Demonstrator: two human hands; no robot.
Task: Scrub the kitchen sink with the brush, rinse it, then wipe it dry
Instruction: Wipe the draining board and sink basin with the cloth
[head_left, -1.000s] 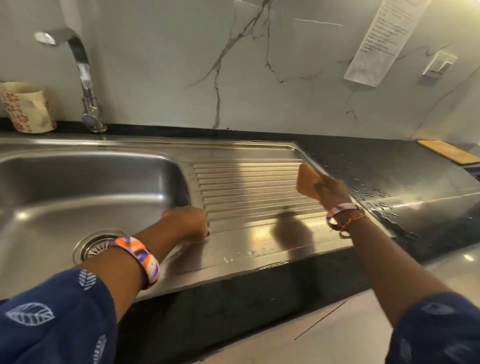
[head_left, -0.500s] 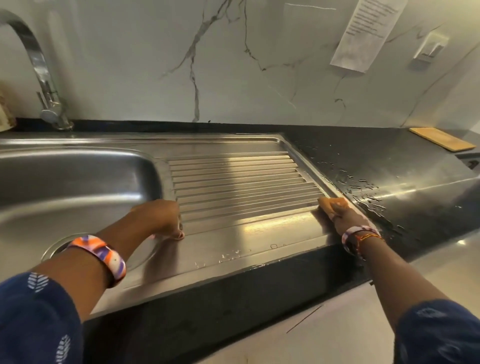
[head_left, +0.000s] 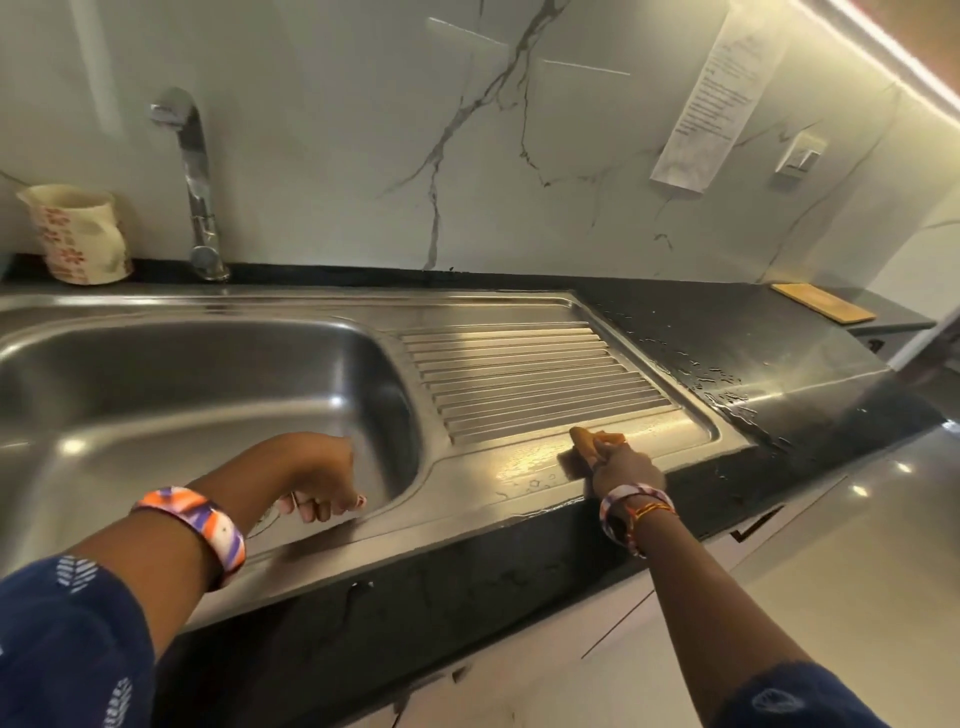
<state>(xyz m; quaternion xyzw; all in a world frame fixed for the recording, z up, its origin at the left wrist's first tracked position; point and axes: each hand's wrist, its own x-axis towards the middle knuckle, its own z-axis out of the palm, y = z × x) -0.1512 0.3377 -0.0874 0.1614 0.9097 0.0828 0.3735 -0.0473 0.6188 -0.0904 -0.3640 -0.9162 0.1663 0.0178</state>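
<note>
The stainless steel sink (head_left: 218, 364) has a basin on the left and a ribbed drainboard (head_left: 535, 384) on the right. My right hand (head_left: 621, 465) grips an orange cloth or sponge (head_left: 587, 444) and presses it on the flat front strip of the drainboard, just below the ribs. My left hand (head_left: 322, 480) rests on the front rim of the basin with its fingers curled down and nothing in it. Wet patches show on the steel next to the cloth. No brush is visible.
A chrome tap (head_left: 195, 182) stands behind the basin, with a patterned cup (head_left: 80, 234) to its left. The black counter (head_left: 753, 364) right of the sink carries water drops. A wooden board (head_left: 823, 301) lies at its far end. A paper sheet (head_left: 722, 98) hangs on the marble wall.
My right hand brought the cloth down from above the ribs to the drainboard's front right corner, then slid it left along the front strip. My left hand shifted left onto the basin rim.
</note>
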